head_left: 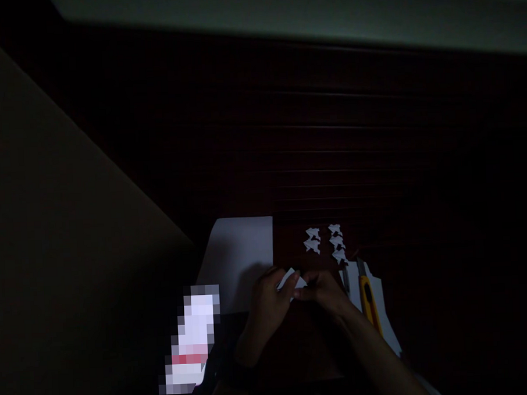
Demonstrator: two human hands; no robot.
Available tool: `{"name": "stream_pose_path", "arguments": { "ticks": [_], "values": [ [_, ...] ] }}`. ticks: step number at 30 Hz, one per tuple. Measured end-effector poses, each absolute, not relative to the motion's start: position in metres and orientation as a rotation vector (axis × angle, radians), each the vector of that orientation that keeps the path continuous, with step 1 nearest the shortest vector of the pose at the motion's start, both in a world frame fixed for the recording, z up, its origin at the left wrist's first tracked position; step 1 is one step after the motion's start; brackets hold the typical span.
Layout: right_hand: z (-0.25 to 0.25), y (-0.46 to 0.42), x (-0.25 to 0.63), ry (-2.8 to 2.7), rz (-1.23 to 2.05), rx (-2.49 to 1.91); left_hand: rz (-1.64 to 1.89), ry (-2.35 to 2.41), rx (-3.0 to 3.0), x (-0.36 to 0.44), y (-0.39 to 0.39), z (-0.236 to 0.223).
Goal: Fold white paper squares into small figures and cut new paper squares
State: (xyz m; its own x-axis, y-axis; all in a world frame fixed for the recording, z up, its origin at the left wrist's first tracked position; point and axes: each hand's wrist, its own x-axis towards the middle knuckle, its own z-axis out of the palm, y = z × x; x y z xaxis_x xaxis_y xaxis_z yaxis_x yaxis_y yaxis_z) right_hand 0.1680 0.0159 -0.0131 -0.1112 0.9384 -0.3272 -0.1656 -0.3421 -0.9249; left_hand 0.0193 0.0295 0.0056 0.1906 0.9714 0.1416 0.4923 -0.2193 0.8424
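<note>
Both of my hands meet over the dark table around a small folded piece of white paper. My left hand pinches its left side, with the thumb lying across the front. At the paper's right corner, the fingers of my right hand are closed on it. Beyond my hands lie several small folded white paper figures in two columns, a left group and a right group. The finer folds of the held paper are too dark to make out.
A large white sheet lies to the left. Near it a lit, pixelated screen glows. On the right, a yellow box cutter and a thin dark tool rest on white paper. The room is very dark.
</note>
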Motion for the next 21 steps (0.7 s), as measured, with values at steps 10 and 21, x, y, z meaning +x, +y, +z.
{"name": "stream_pose_path", "arguments": {
  "ticks": [10,21],
  "values": [
    [-0.0171,0.0154,0.1654,-0.775,1.524,-1.285,0.912,1.322,1.61,0.0174,0.0311,0.0025],
    [-0.0117,0.0145,0.1675,-0.834,1.598,-1.191,0.919,1.28,1.538,0.015,0.0309,0.0029]
  ]
}}
